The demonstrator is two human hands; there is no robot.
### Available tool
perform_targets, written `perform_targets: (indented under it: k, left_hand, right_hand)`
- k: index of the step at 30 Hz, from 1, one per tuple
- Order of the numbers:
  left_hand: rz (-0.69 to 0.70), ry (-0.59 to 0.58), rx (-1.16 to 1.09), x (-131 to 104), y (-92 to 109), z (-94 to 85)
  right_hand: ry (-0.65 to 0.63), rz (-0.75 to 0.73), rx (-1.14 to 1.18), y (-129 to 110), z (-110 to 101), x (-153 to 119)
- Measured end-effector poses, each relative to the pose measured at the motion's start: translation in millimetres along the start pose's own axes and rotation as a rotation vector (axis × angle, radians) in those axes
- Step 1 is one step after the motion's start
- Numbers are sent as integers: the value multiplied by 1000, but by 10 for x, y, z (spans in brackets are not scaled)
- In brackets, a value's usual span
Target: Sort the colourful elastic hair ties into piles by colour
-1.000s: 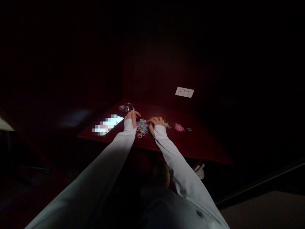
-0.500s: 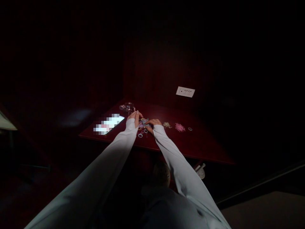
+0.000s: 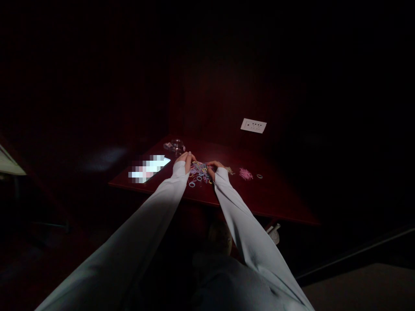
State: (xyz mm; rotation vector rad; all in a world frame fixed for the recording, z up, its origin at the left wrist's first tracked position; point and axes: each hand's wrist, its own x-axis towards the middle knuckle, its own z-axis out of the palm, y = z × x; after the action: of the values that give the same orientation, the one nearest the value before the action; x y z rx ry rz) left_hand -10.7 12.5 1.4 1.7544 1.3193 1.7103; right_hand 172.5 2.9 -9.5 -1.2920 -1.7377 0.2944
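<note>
A mixed heap of small coloured elastic hair bands [image 3: 199,169] lies on the dark red table, between my two hands. My left hand [image 3: 184,162] rests against the heap's left edge, its fingers bent but apart. On the right edge, my right hand [image 3: 215,167] curves around the bands with thumb and forefinger spread. Nothing held shows in either hand. A small pale yellow pile of bands [image 3: 230,170] is partly hidden behind my right hand. Farther right lie a pink pile of bands [image 3: 245,174] and one pale ring-shaped band [image 3: 259,176].
A lit phone [image 3: 152,168] with a blurred screen lies on the left of the table [image 3: 259,198]. Behind my left hand stands a clear container [image 3: 177,144]. A white socket plate [image 3: 253,125] is on the wall behind. The surroundings are very dark.
My right hand has drawn back to the right, from over the heap to its edge, uncovering more bands and covering part of the yellow pile. My left hand has hardly moved.
</note>
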Motion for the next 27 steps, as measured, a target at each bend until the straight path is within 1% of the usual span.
perform_targets:
  k: [2,5,7,10,12,14,19,23,27]
  left_hand:
    - [1,10,-6,-3,11,-1]
    - [-3,18,-12,-12,33,-3]
    - [-10,16,-10,-15,48,-4]
    - [-18,17,0,-13,66,-5]
    - [-22,15,9,-12,77,-5]
    - [-24,12,10,-13,85,-7]
    - [-16,1,11,-29,105,-19]
    - [-31,-3,16,-40,109,-23]
    - [-29,-10,0,-39,68,-7]
  right_hand:
    - [-8,-34,-59,-23,-20,-4]
    - [15,-97,-152,-85,-31,-28]
    - [-3,-144,-204,-125,-15,-57]
    - [-122,-232,-280,-156,31,-100]
    - [-184,-262,-320,-154,57,-114]
    - [-195,-242,-345,-141,71,-115]
    - [-172,-144,-358,-114,70,-101]
    - [-174,-151,-350,-113,79,-111]
    - [-151,-176,-334,-107,94,-111]
